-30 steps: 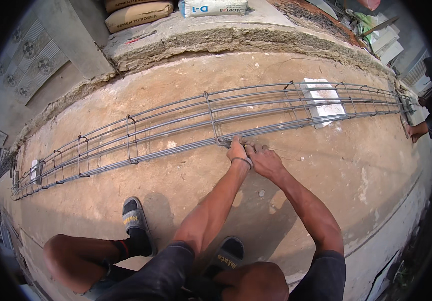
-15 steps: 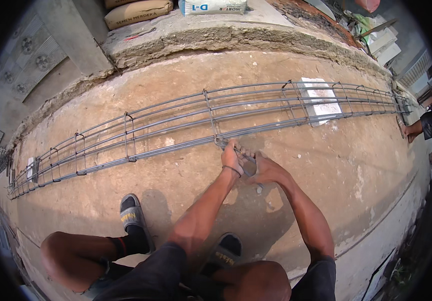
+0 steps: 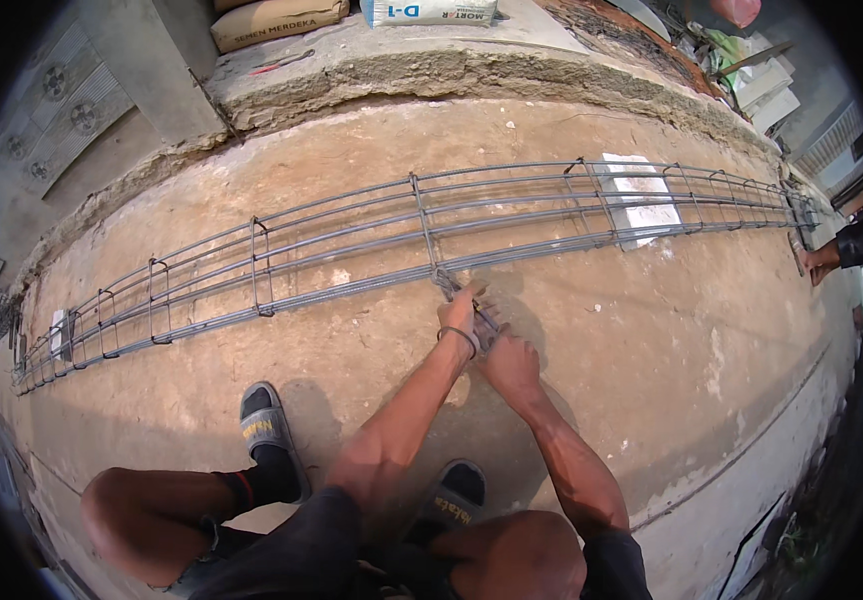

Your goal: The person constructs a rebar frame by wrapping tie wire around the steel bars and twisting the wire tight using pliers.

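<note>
A long steel rebar cage (image 3: 351, 235) lies along the concrete ground, with stirrups spaced down its length. I squat in front of it. My left hand (image 3: 459, 312), a band on its wrist, pinches the near lower bar where a stirrup (image 3: 429, 240) crosses it. Just behind it, my right hand (image 3: 511, 365) is closed on a thin dark metal tool (image 3: 486, 325) that points up at the same joint. What sits at the joint itself is hidden by my fingers.
Another person's hand (image 3: 819, 262) is at the cage's far right end. A white slab (image 3: 641, 200) lies under the cage. Cement sacks (image 3: 281, 20) sit on a raised concrete ledge (image 3: 451, 70) behind. My sandalled feet (image 3: 261, 430) are close below.
My right hand has drawn back from the bar toward my body with the tool. The left hand has stayed at the stirrup joint, shifting slightly left.
</note>
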`<state>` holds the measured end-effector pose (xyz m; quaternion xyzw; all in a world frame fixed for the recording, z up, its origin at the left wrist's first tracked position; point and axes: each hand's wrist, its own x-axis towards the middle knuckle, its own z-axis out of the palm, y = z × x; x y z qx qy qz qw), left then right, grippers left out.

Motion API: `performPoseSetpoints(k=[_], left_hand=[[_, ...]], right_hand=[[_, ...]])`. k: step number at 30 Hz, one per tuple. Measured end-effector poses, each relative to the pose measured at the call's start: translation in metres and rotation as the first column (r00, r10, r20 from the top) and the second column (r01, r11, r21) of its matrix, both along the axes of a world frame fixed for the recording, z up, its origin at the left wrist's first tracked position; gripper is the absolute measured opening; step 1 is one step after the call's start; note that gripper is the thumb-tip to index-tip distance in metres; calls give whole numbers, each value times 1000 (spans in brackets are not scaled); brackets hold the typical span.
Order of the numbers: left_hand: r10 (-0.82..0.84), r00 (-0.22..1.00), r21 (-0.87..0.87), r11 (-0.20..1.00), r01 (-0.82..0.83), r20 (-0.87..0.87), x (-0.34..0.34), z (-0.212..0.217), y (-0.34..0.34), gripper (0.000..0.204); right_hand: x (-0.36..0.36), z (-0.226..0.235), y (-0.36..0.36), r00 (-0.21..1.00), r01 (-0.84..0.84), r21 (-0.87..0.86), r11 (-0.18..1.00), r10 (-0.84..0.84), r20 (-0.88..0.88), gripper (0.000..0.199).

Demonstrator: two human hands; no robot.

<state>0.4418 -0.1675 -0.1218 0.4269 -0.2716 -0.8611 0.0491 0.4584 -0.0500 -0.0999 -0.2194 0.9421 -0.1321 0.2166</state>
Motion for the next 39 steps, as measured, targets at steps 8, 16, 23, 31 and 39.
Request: performPoseSetpoints(k=[8, 16, 23, 31, 39], left_hand=[[-201, 973, 141, 966, 216, -112, 12, -9, -24, 30], [-228, 963, 144, 958, 249, -145, 15, 4, -30, 22], [-164, 930, 205, 949, 240, -330, -5, -28, -33, 19], [70, 877, 308, 947, 92, -476, 1, -38, -9, 31], [-536, 818, -236, 839, 490, -209, 73, -10, 25, 26]], right_hand=[[3, 2, 14, 770, 363, -564, 742, 102, 630, 49], [24, -16, -7, 996, -49, -317, 947, 69, 54, 29], [35, 13, 3, 937, -46, -184, 982, -21, -350, 59], [17, 21, 20, 997, -29, -62, 998, 24, -68, 84], [79, -9, 107, 549, 732, -522, 438, 74, 832, 56]])
